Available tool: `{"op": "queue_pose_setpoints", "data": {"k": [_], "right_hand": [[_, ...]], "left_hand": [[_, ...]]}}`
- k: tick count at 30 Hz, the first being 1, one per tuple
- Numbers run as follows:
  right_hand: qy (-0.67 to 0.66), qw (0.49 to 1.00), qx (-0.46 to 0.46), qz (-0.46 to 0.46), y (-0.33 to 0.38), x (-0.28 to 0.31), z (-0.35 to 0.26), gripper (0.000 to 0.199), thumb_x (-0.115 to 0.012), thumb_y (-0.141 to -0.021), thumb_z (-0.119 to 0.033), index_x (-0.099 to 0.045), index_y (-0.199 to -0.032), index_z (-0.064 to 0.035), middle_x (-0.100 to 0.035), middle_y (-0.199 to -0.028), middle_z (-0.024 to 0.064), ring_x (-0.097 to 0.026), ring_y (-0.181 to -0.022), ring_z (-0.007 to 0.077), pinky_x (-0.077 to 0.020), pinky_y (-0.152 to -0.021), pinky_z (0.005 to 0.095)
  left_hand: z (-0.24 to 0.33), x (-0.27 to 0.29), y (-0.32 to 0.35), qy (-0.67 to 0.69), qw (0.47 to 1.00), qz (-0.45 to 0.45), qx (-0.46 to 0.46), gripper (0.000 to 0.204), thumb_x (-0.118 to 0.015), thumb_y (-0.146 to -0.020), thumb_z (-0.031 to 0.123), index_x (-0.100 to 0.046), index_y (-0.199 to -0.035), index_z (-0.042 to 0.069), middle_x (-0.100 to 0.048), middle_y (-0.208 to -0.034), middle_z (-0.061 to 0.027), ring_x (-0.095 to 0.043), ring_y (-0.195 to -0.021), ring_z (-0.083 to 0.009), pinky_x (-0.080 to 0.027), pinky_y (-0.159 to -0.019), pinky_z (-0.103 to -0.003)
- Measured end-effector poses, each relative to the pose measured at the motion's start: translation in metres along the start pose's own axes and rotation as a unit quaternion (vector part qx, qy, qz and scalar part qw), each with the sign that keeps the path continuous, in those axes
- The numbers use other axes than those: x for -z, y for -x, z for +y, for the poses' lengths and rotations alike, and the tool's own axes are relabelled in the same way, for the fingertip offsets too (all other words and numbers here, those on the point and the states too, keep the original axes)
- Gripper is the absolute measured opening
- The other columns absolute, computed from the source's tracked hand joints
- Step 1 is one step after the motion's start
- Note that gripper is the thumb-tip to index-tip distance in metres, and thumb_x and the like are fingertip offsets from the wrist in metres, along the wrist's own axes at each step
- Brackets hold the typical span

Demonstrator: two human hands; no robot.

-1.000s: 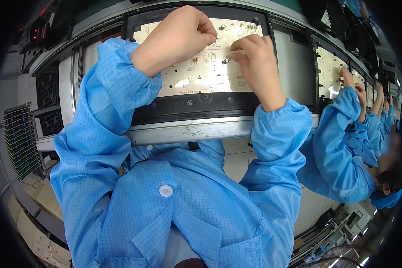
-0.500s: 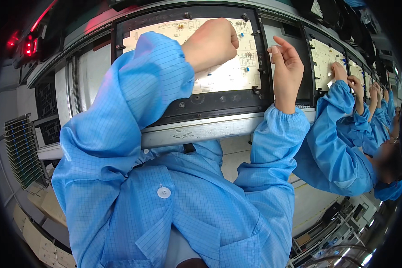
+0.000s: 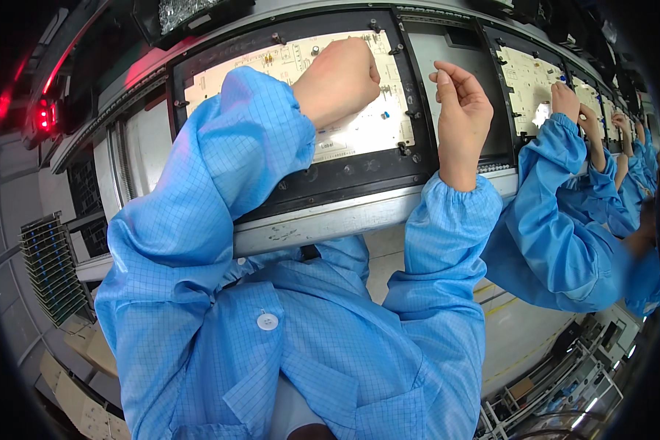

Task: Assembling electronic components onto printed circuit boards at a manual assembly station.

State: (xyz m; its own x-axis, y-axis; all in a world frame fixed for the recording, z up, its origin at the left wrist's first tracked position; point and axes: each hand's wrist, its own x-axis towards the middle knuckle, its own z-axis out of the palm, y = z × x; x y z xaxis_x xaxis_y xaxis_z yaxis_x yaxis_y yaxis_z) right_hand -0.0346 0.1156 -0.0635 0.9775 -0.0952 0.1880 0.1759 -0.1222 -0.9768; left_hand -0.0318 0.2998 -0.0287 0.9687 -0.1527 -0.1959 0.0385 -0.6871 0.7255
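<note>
A pale circuit board (image 3: 359, 141) with a few small parts lies in a black frame (image 3: 345, 170). My left hand (image 3: 339, 81) is over the board, fingers curled closed and mostly hidden behind the back of the hand; what they hold, if anything, cannot be made out. A small blue component (image 3: 386, 115) stands on the board just right of it. Beyond the frame's right edge my right hand (image 3: 463, 110) is raised palm inward, thumb and forefinger drawn together in a pinch. Anything between those fingertips is too small to name.
A metal rail (image 3: 308, 229) runs along the near side of the line. More framed boards (image 3: 528, 81) continue to the right, where co-workers' hands (image 3: 565, 101) work. At left stand a rack of boards (image 3: 51, 268) and red lights (image 3: 45, 117). A dark bin (image 3: 187, 18) sits behind.
The whole view has tilted slightly, and the board appears lower and further left. My left hand stays curled over the board. My right thumb and forefinger look closer together.
</note>
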Motion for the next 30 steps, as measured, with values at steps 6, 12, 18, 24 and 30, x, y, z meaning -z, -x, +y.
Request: {"op": "queue_pose_setpoints", "data": {"k": [6, 12, 18, 24, 30], "right_hand": [[-0.009, 1.0, -0.003, 0.014, 0.002, 0.007, 0.001, 0.019, -0.06, -0.095, -0.008, -0.067, -0.11, 0.0019, -0.068, -0.095, 0.005, -0.054, -0.078, 0.0069, -0.0435, -0.071, 0.02], [-0.027, 1.0, -0.005, 0.015, 0.01, 0.007, -0.001, 0.016, -0.061, -0.095, -0.006, -0.066, -0.108, 0.002, -0.068, -0.096, 0.0061, -0.063, -0.089, 0.011, -0.0467, -0.076, 0.0216], [0.041, 0.999, -0.012, 0.016, 0.01, 0.003, -0.002, 0.011, -0.066, -0.09, -0.003, -0.068, -0.098, 0.0031, -0.069, -0.09, 0.005, -0.063, -0.084, 0.0098, -0.0493, -0.076, 0.0227], [0.108, 0.993, -0.016, -0.05, 0.001, -0.009, 0.003, 0.012, -0.069, -0.086, -0.002, -0.07, -0.096, 0.0042, -0.069, -0.082, 0.0034, -0.062, -0.075, 0.0077, -0.0495, -0.068, 0.0216], [0.164, 0.985, -0.008, -0.047, 0.001, -0.012, -0.003, 0.018, -0.071, -0.077, 0.001, -0.067, -0.095, 0.001, -0.067, -0.075, 0.0019, -0.057, -0.065, 0.0056, -0.0474, -0.061, 0.021]], "left_hand": [[0.015, -0.008, -0.004, -0.082, 0.997, -0.005, 0.013, 0.011, -0.061, -0.074, 0.003, -0.07, -0.076, -0.003, -0.066, -0.067, -0.0203, -0.068, -0.06, -0.0281, -0.054, -0.059, -0.039], [0.012, -0.029, 0.003, -0.102, 0.986, 0.067, -0.113, 0.008, -0.059, -0.072, -0.002, -0.065, -0.077, -0.005, -0.065, -0.083, -0.0266, -0.065, -0.085, -0.0418, -0.052, -0.08, -0.048], [0.031, -0.025, 0.007, -0.204, 0.969, 0.027, -0.135, 0.009, -0.061, -0.071, -0.001, -0.069, -0.076, 0.0, -0.068, -0.08, -0.0188, -0.069, -0.082, -0.0347, -0.054, -0.075, -0.044], [0.015, -0.007, -0.001, -0.052, 0.998, 0.009, -0.032, 0.016, -0.061, -0.078, 0.009, -0.068, -0.08, -0.006, -0.066, -0.083, -0.0278, -0.067, -0.085, -0.0399, -0.052, -0.077, -0.047], [-0.009, 0.04, 0.032, -0.014, 0.992, 0.104, -0.066, 0.023, -0.056, -0.088, 0.012, -0.066, -0.1, -0.005, -0.067, -0.09, -0.0264, -0.067, -0.086, -0.0401, -0.053, -0.077, -0.042]]}}
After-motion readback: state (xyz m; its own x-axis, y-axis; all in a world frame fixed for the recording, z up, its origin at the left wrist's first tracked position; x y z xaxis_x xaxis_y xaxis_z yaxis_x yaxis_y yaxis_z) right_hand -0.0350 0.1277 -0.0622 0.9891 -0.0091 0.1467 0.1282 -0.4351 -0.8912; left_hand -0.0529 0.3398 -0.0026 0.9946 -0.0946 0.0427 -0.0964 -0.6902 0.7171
